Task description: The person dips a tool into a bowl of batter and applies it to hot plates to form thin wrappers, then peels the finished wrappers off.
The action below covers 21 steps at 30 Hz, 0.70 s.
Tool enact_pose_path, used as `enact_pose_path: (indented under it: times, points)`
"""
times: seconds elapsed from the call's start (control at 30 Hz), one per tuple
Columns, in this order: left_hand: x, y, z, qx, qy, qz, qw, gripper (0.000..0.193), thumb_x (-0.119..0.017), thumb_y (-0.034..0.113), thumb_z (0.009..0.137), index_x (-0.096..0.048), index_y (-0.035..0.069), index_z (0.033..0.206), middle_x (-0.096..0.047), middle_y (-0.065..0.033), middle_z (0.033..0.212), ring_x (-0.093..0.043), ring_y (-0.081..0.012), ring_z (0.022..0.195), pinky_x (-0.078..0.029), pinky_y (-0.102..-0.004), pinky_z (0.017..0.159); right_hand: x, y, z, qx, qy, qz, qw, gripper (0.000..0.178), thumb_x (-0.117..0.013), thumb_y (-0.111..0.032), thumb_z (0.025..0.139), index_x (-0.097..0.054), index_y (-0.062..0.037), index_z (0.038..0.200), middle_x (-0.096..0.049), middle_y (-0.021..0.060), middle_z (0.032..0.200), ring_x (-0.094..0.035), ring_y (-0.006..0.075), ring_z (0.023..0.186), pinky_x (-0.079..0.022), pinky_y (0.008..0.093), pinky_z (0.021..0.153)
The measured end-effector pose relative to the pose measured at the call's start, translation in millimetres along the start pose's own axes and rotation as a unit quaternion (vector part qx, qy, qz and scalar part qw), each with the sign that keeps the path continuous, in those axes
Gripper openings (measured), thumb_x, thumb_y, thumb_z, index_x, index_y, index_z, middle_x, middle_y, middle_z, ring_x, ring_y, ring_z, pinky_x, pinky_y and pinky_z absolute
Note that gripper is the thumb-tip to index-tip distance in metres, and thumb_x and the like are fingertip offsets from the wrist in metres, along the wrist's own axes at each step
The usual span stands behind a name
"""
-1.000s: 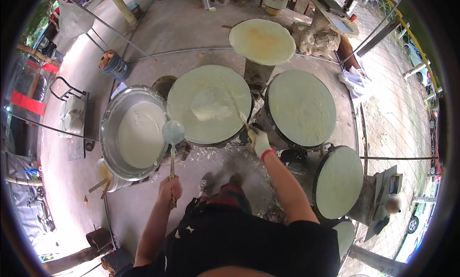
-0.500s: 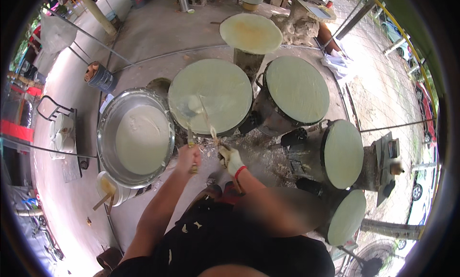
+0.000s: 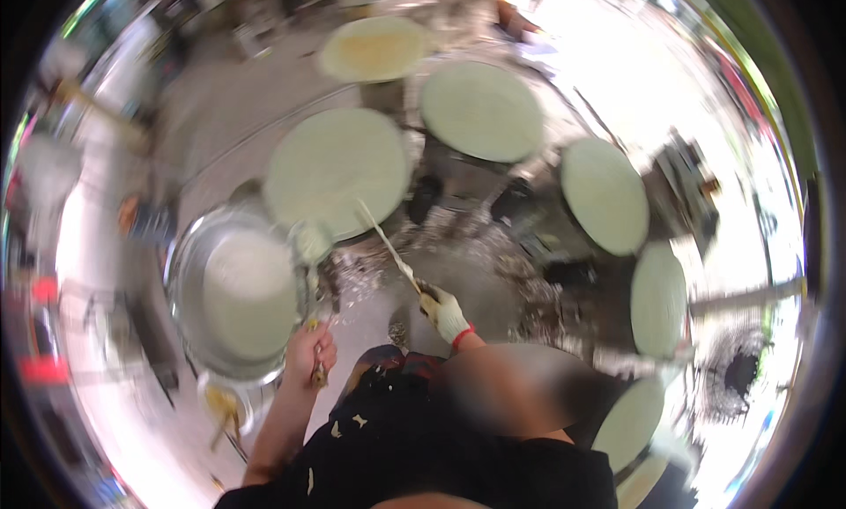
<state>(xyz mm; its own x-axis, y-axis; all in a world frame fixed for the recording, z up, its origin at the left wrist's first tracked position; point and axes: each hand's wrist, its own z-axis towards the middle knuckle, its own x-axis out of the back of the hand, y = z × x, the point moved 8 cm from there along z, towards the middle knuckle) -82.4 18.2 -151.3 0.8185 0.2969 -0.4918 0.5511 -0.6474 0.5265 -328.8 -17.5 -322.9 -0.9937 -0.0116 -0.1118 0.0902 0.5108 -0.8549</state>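
Observation:
My bare left hand (image 3: 310, 353) is closed around the handle of a ladle. The ladle's round, batter-coated bowl (image 3: 311, 242) is over the gap between the large metal basin (image 3: 179, 319) and the nearest round griddle, which carries a pale sheet of batter (image 3: 337, 170). My right hand (image 3: 442, 311), in a whitish work glove with a red band at the wrist, grips a thin batter-smeared stick (image 3: 388, 243). The stick's far end reaches the griddle's front edge. White batter (image 3: 249, 289) fills part of the basin.
Several more batter-covered round griddles curve around to my right, including one (image 3: 483, 111) and another (image 3: 604, 196). Farther back is a browner round sheet (image 3: 374, 49). A white bucket (image 3: 251, 394) with wooden tools stands by the basin. A fan (image 3: 738, 368) is at right.
The view has turned right and is blurred. The ladle has moved off the griddle's surface to the basin's side. The stick has drawn back toward the griddle's front edge.

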Motion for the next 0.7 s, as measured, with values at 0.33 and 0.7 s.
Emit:
enact_pose_path:
  times: [0.33, 0.7]
  points:
    - [-149, -147, -1, 0.225, -0.169, 0.163, 0.946, 0.013, -0.043, 0.013, 0.095, -0.050, 0.003, 0.098, -0.041, 0.0005, 0.065, -0.034, -0.0051, 0.040, -0.029, -0.0196, 0.031, 266, 104, -310, 0.055, 0.507, 0.178, 0.841, 0.042, -0.064, -0.022, 0.080, -0.057, -0.0013, 0.116, -0.059, 0.0042, 0.076, -0.049, 0.0117, 0.064, -0.042, 0.0274, 0.060]
    - [-336, -391, -129, 0.354, -0.328, 0.283, 0.829, 0.016, -0.039, 0.009, 0.095, -0.047, -0.002, 0.104, -0.040, -0.0015, 0.066, -0.033, -0.0049, 0.041, -0.029, -0.0192, 0.032, 437, 357, -725, -0.039, 0.878, 0.252, 0.405, 0.034, -0.056, -0.019, 0.077, -0.062, -0.0022, 0.106, -0.066, 0.0129, 0.079, -0.063, 0.0212, 0.072, -0.048, 0.0327, 0.068]
